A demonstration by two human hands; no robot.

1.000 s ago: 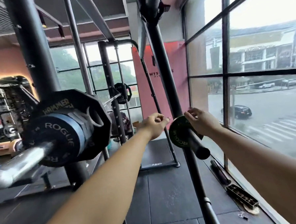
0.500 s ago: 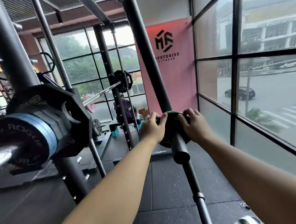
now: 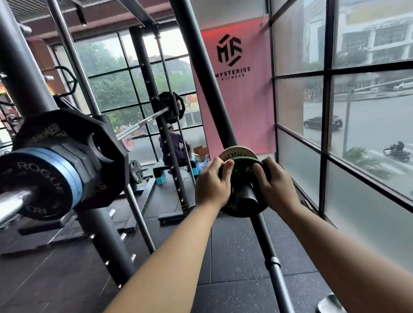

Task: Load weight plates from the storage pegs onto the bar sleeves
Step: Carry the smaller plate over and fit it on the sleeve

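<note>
Far left, the sleeve point(image 3: 9, 207) stuck out toward me, already loaded. A black Rogue plate point(image 3: 32, 187) sat at the front, thin blue plates point(image 3: 66, 173) were tight behind it, and a big Hammer plate point(image 3: 85, 143) was at the back. The upright point(image 3: 29, 77) stood right behind that stack.

Further back in the middle, another bar point(image 3: 148, 121) sat in a second rack with a dark plate on its end. Somebody point(image 3: 174, 146) was sitting low underneath it by the far windows.

Then my left grip point(image 3: 210, 184). Its fingers were curled over the left rim of the green plate point(image 3: 243, 168), with the thumb lying on the plate's face. That plate was on the peg point(image 3: 249, 198), which poked through its hole toward me and came off the slanted post point(image 3: 204, 84). A cream plate point(image 3: 236, 153) peeked over the top just behind the green one. I couldn't tell if the two were touching.

My right grip point(image 3: 275, 184) had the right rim the same way, fingers wrapped around the edge. So both grips were closed on that one plate, one on each side of the peg.

Above them a pink banner point(image 3: 235, 95) hung on the wall. To the right was the window point(image 3: 328, 126), with a dark car point(image 3: 323, 122) and a motorbike point(image 3: 396, 152) on the street outside.
</note>
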